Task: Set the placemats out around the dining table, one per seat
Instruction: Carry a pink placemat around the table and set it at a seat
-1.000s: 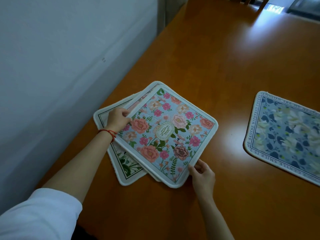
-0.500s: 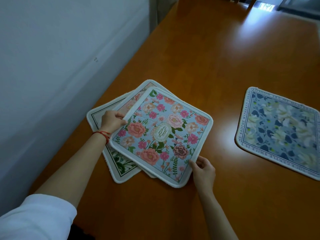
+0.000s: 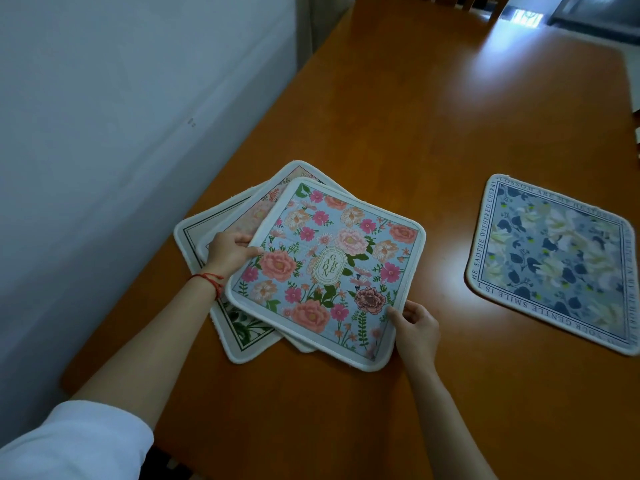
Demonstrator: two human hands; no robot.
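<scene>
Left hand (image 3: pixel 230 251) and right hand (image 3: pixel 417 329) pinch pink floral placemat (image 3: pixel 325 271) at its 9 and 5 o'clock edges; friction may drag the peach-bordered placemat (image 3: pixel 266 199) beneath along.

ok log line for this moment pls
left hand: grips pink floral mat | right hand: grips same mat | blue mat: laid out

A pale wall (image 3: pixel 121 116) runs along the left side, with a small dark mark (image 3: pixel 191 122) partway up it. Where the wall ends, a light vertical strip (image 3: pixel 313 19), perhaps a curtain or door frame, stands at the top. Farther back, the wooden top of a chair (image 3: pixel 464 1) shows, and behind it a bright patch of floor (image 3: pixel 528 17) catches the light. A dark surface (image 3: pixel 595 12) fills the upper right corner.
</scene>
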